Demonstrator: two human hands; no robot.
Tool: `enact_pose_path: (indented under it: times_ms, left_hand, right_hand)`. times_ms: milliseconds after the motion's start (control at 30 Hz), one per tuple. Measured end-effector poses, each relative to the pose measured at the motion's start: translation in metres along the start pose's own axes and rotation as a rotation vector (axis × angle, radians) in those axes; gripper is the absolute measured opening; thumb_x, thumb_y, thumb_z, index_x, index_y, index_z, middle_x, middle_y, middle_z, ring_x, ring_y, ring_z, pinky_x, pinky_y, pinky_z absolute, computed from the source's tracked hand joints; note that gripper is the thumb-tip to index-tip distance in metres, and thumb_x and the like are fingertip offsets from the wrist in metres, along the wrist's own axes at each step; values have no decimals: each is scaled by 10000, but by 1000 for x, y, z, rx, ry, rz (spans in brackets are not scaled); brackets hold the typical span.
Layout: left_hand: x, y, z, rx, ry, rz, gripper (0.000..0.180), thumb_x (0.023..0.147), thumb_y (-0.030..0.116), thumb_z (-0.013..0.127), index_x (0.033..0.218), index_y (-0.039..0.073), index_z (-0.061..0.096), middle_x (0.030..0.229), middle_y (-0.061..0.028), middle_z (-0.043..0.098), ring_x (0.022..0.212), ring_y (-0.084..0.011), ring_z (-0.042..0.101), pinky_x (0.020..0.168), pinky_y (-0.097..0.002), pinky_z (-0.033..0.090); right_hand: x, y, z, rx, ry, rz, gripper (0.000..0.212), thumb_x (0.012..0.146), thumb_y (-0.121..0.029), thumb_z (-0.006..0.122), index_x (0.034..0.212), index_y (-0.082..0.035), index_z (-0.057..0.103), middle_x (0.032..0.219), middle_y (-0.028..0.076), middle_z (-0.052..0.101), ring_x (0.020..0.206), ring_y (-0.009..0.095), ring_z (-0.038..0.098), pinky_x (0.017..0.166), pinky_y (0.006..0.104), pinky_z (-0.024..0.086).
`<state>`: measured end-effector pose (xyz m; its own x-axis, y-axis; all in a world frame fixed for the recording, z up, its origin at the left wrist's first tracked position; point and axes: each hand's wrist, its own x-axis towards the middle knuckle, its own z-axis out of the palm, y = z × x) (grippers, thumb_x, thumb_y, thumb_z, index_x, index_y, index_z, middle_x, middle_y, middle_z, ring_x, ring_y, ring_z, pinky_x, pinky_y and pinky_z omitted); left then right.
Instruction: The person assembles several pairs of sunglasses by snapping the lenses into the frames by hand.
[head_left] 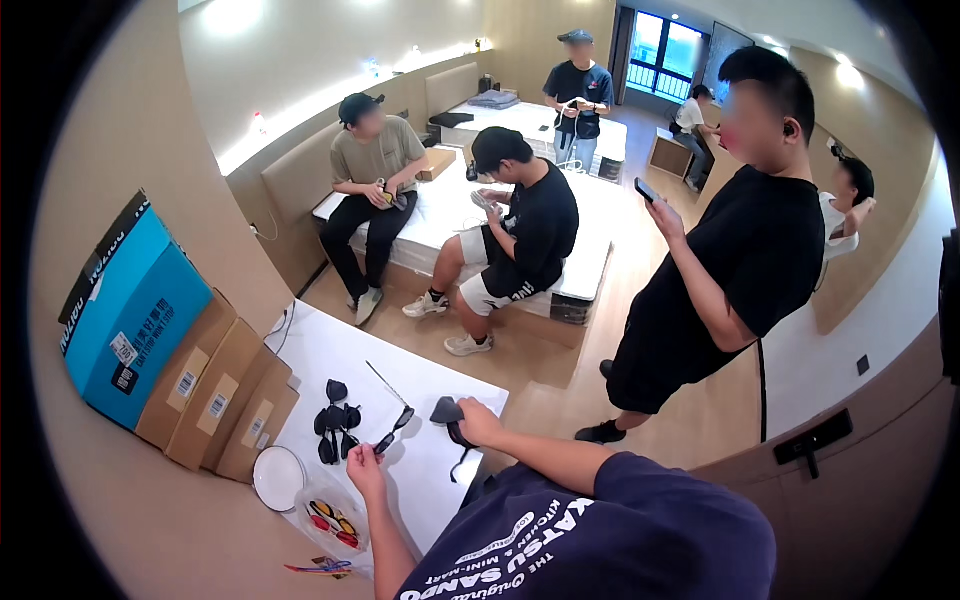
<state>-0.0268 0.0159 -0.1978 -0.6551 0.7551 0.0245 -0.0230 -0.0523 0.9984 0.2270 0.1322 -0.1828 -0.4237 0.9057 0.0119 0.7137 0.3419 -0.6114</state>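
In the head view, we see the left hand (367,466) clamped on one end of black, thin-armed glasses (397,428), seemingly pinched there to leave the rest free. The right hand (481,423) is closed on dark-lensed glasses (446,410) over the white, flat surface (320,342). Bunched black sunglasses (333,418) lie farther left, perhaps kept within reach.

From head height, one wide fisheye view faces down on the nearby left hand (364,465), right hand (482,424) and table (322,347), taking in a distant window (682,50).
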Motion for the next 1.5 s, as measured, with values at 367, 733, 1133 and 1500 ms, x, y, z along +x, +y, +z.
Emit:
enact_pose_path:
  times_ms: [367,733,1133,1500]
  left_hand:
    - [-3,-1,0,6,12,-15,127,982,130,546,954,7,551,821,-63,657,627,-89,576,597,-216,473]
    - [-12,-17,4,4,4,-60,135,983,124,539,910,12,548,788,-51,630,616,-88,551,594,-224,465]
    - [-30,-48,10,-10,105,-88,158,999,128,494,939,-9,544,849,-70,626,645,-94,548,582,-222,467]
    - [-30,-49,7,73,165,-53,162,1005,138,485,963,-12,528,897,-98,638,695,-115,591,587,-221,492]
  right_hand:
    - [9,6,-2,591,-246,280,354,771,-121,551,1099,4,598,1050,238,652,1054,342,618,901,395,473]
    - [-13,-15,-2,46,52,25,551,776,-173,642,1270,8,479,1274,233,492,1191,402,469,977,475,434]
    - [-28,-8,10,-335,-40,-160,757,864,-382,612,1446,-5,306,1500,234,283,1362,419,306,1072,572,290]
    - [-42,-31,11,-399,-120,-228,736,895,-346,549,1479,-5,257,1533,246,223,1391,423,260,1075,592,289]
